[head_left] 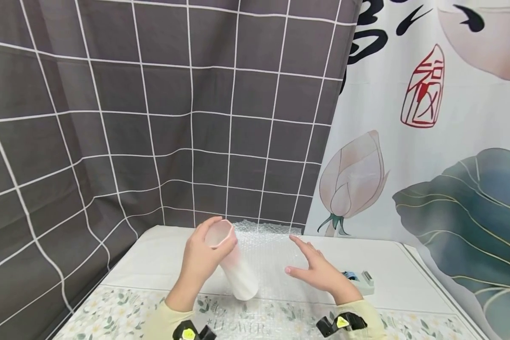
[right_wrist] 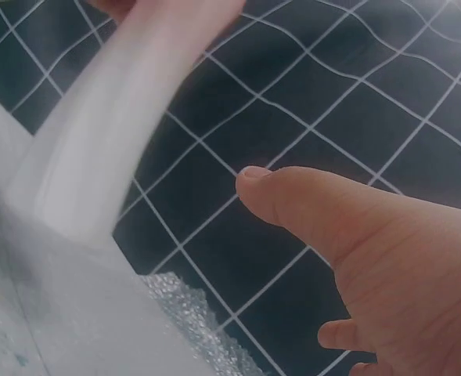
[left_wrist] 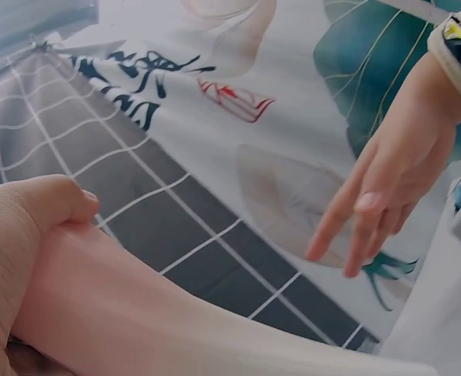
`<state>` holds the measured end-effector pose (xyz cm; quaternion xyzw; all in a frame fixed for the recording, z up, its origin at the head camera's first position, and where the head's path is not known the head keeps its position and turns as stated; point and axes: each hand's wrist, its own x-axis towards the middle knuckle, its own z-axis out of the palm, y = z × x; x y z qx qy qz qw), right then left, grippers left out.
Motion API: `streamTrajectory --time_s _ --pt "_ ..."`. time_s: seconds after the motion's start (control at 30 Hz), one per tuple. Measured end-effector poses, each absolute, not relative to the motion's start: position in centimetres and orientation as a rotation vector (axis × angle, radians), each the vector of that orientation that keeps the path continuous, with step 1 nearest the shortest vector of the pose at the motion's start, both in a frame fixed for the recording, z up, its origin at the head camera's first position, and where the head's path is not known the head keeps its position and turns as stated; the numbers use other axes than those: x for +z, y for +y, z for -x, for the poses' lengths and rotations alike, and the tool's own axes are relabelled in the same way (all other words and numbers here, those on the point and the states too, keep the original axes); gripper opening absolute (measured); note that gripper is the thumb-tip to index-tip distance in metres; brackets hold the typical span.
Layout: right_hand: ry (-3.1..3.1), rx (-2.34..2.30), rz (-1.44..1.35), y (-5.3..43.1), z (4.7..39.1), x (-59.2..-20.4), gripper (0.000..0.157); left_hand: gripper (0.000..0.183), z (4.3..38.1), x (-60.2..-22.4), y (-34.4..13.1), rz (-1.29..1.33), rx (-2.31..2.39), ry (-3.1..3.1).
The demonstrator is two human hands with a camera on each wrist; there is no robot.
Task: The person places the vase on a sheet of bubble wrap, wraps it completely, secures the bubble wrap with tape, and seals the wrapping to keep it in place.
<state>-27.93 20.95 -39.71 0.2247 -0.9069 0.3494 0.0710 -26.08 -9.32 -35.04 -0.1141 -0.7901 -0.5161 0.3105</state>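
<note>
A tall vase [head_left: 241,278], pink at the mouth and fading to white at the base, leans over the table in the head view. My left hand [head_left: 201,250] grips it near the rim, thumb and fingers around its upper end. In the left wrist view the pink part of the vase [left_wrist: 128,298] runs down from the left thumb. My right hand [head_left: 318,271] hovers to the right of the vase with fingers spread and holds nothing. A sheet of bubble wrap [head_left: 272,264] lies on the table beneath the vase.
Near the right wrist sits a pale tape dispenser [head_left: 364,282] with a blue roll. The white table [head_left: 386,264] has a floral cloth [head_left: 123,307] along its front. A dark grid curtain [head_left: 212,132] and a lotus-printed curtain [head_left: 408,165] hang behind.
</note>
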Motion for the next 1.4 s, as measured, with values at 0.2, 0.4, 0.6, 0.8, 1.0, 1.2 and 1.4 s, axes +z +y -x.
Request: streamTrajectory --time_s 0.2,0.4,0.6,0.8,1.0,1.2,1.4 --pt "-2.718 1.108 -0.701 20.0 27.7 -39.8 0.081 0.054 25.8 -35.4 -7.9 0.313 -1.43 -2.059" --pt "-2.693 1.223 -0.854 19.5 27.4 -40.3 0.085 0.054 25.3 -35.7 -7.2 0.332 -1.48 -1.997" --pt "-2.663 1.231 -0.991 19.4 27.4 -40.6 0.087 0.055 25.0 -36.0 -6.7 0.364 -1.554 -1.952" --pt "-2.679 1.28 -1.025 19.0 27.4 -40.8 0.092 0.056 24.7 -36.2 -6.1 0.396 -1.616 -1.937" --pt "-2.713 1.331 -1.065 18.1 27.2 -41.2 0.095 0.058 24.6 -36.6 -5.9 0.414 -1.628 -1.941" --pt "-2.693 1.327 -1.131 17.4 27.3 -41.6 0.105 0.057 24.7 -36.8 -5.8 0.482 -1.702 -1.917" --pt "-2.716 1.253 -1.106 17.3 27.6 -42.1 0.112 0.056 24.6 -36.9 -5.6 0.509 -1.736 -1.892"
